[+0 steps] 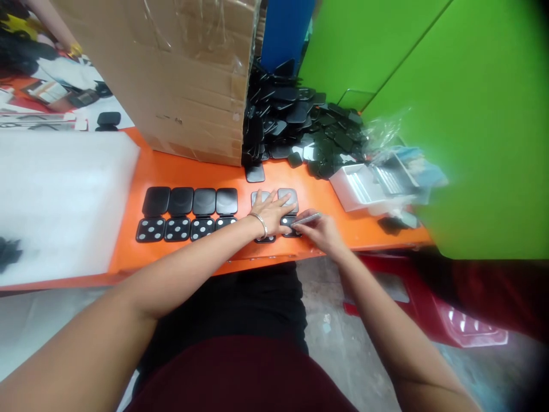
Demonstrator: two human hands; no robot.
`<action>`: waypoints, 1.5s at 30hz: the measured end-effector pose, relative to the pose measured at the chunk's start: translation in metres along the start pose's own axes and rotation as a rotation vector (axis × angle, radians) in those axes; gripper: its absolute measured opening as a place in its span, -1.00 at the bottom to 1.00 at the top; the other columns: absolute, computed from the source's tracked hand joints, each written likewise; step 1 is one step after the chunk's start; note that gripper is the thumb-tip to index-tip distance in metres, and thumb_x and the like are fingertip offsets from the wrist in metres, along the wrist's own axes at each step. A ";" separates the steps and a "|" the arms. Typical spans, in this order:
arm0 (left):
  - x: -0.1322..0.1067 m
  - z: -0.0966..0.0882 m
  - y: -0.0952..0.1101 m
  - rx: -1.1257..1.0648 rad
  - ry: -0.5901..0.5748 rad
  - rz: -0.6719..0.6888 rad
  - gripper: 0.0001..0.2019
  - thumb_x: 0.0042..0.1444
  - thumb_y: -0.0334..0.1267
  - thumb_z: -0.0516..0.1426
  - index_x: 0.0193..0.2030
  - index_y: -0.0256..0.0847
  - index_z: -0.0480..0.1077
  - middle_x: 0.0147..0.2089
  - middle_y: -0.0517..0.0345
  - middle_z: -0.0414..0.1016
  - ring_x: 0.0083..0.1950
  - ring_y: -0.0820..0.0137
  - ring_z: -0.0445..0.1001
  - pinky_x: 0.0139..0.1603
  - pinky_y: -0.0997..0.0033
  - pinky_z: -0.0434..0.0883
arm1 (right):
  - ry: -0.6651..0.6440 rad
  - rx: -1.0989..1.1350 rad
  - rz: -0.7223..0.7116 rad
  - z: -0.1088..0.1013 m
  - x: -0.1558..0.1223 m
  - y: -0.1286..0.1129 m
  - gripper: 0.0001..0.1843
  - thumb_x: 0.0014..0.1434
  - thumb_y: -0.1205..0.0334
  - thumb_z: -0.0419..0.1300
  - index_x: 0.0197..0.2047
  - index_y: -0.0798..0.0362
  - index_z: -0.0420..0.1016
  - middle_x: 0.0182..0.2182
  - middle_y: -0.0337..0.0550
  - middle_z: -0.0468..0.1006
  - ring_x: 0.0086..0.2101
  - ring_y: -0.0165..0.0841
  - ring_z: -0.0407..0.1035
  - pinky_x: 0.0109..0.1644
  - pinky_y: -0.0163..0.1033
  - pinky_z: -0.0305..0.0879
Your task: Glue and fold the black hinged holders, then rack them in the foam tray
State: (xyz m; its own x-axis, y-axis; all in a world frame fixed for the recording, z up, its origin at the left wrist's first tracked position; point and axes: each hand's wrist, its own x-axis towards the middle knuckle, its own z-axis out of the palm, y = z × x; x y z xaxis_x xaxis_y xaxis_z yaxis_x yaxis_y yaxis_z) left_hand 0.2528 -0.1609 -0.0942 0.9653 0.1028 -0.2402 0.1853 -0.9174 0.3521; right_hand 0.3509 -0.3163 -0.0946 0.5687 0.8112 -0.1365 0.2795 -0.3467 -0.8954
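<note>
My left hand (272, 216) lies with fingers spread across two open black square compacts at the right end of a row. Its fingertips rest on or just above the upper lid (286, 198) of the rightmost one. My right hand (321, 232) pinches a thin, flat silvery piece (309, 218), held tilted at the right edge of that compact's dotted lower half (286, 222). Farther left, several more open compacts (177, 229) stand in line, plain black lids at the back and pale round dots on the front halves. My left forearm partly covers some of them.
A tall cardboard box (193, 86) stands behind the row, beside a heap of black square cases (295, 114). To the right sits a white box (354, 189) of thin flat pieces. White foam (64, 194) covers the left side; a green panel (472, 114) borders the right.
</note>
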 end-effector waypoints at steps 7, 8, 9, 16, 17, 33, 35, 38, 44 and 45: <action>0.002 -0.003 -0.004 -0.014 -0.053 0.028 -0.25 0.00 0.05 0.17 0.33 0.11 0.03 0.47 0.24 -0.25 0.45 -0.04 -0.33 0.27 -0.42 -0.28 | -0.037 -0.448 -0.164 0.005 0.009 -0.008 -0.91 -0.05 0.41 0.25 -0.43 0.06 0.45 -0.48 -0.19 0.55 -0.45 -0.33 0.43 -0.34 -0.28 0.31; 0.003 -0.001 -0.005 -0.016 -0.059 0.033 -0.25 -0.01 0.03 0.17 0.33 0.11 0.02 0.47 0.24 -0.25 0.45 -0.04 -0.34 0.27 -0.42 -0.29 | -0.058 -0.464 -0.173 0.004 0.010 -0.011 -0.92 -0.03 0.42 0.24 -0.42 0.06 0.45 -0.47 -0.18 0.55 -0.44 -0.33 0.43 -0.34 -0.28 0.31; 0.004 0.000 -0.006 -0.021 -0.059 0.033 -0.25 -0.01 0.01 0.17 0.33 0.12 0.02 0.47 0.25 -0.25 0.45 -0.03 -0.35 0.27 -0.41 -0.30 | -0.090 -0.472 -0.174 0.002 0.010 -0.013 -0.92 -0.01 0.41 0.23 -0.41 0.06 0.46 -0.46 -0.18 0.56 -0.44 -0.33 0.44 -0.34 -0.29 0.31; 0.004 0.001 -0.003 -0.055 -0.038 0.000 -0.29 -0.02 -0.02 0.17 0.31 0.12 0.09 0.47 0.23 -0.21 0.45 -0.04 -0.32 0.28 -0.39 -0.35 | -0.366 -0.508 -0.125 -0.012 0.027 -0.030 -0.93 -0.03 0.37 0.23 -0.39 0.06 0.47 -0.49 -0.21 0.56 -0.44 -0.32 0.44 -0.36 -0.29 0.30; 0.004 0.000 -0.002 -0.057 -0.045 -0.004 -0.29 -0.02 -0.02 0.17 0.30 0.12 0.09 0.47 0.24 -0.21 0.45 -0.04 -0.31 0.28 -0.39 -0.34 | -0.448 -0.475 -0.096 -0.013 0.028 -0.031 -0.94 -0.04 0.36 0.24 -0.41 0.06 0.48 -0.50 -0.22 0.56 -0.44 -0.32 0.44 -0.35 -0.29 0.31; -0.002 -0.012 0.002 -0.054 -0.084 -0.026 -0.34 -0.02 -0.03 0.16 0.27 0.16 0.14 0.46 0.31 -0.17 0.44 -0.06 -0.32 0.30 -0.35 -0.32 | -0.426 0.154 0.031 -0.029 0.006 0.001 -0.67 -0.10 0.03 0.40 -0.36 0.10 0.54 -0.26 -0.06 0.58 -0.22 -0.22 0.47 -0.06 -0.10 0.40; -0.004 -0.015 0.004 -0.062 -0.095 -0.033 -0.33 -0.01 -0.05 0.15 0.29 0.16 0.12 0.46 0.31 -0.18 0.44 -0.05 -0.33 0.30 -0.34 -0.33 | -0.273 0.226 0.049 -0.028 0.006 0.008 -0.67 -0.12 0.04 0.41 -0.38 0.09 0.53 -0.31 -0.09 0.58 -0.27 -0.24 0.49 -0.10 -0.11 0.42; -0.005 -0.016 0.004 -0.060 -0.097 -0.034 -0.33 0.01 -0.07 0.15 0.30 0.16 0.10 0.46 0.32 -0.20 0.45 -0.03 -0.33 0.30 -0.33 -0.32 | -0.009 0.214 0.061 -0.028 0.005 0.010 -0.70 -0.10 0.06 0.40 -0.36 0.08 0.53 -0.37 -0.12 0.59 -0.33 -0.26 0.49 -0.17 -0.14 0.44; 0.000 -0.009 0.000 -0.045 -0.081 -0.025 -0.30 -0.01 -0.01 0.16 0.30 0.14 0.09 0.47 0.30 -0.24 0.44 -0.05 -0.33 0.30 -0.35 -0.33 | 0.016 -0.138 -0.032 -0.018 0.011 0.007 -0.77 -0.02 0.10 0.32 -0.37 0.09 0.53 -0.37 -0.09 0.58 -0.35 -0.26 0.46 -0.21 -0.17 0.39; 0.001 -0.008 0.000 -0.048 -0.081 -0.023 -0.30 -0.01 -0.01 0.16 0.31 0.14 0.09 0.47 0.30 -0.25 0.44 -0.05 -0.33 0.30 -0.35 -0.34 | 0.015 -0.209 -0.058 -0.015 0.013 0.008 -0.80 -0.01 0.12 0.31 -0.37 0.09 0.52 -0.38 -0.09 0.58 -0.36 -0.26 0.46 -0.22 -0.17 0.39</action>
State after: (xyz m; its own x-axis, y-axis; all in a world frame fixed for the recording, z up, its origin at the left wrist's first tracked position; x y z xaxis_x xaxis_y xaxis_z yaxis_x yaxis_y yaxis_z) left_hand 0.2551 -0.1575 -0.0873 0.9429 0.0908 -0.3204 0.2179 -0.8957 0.3876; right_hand 0.3721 -0.3162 -0.0970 0.5578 0.8262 -0.0795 0.4655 -0.3907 -0.7941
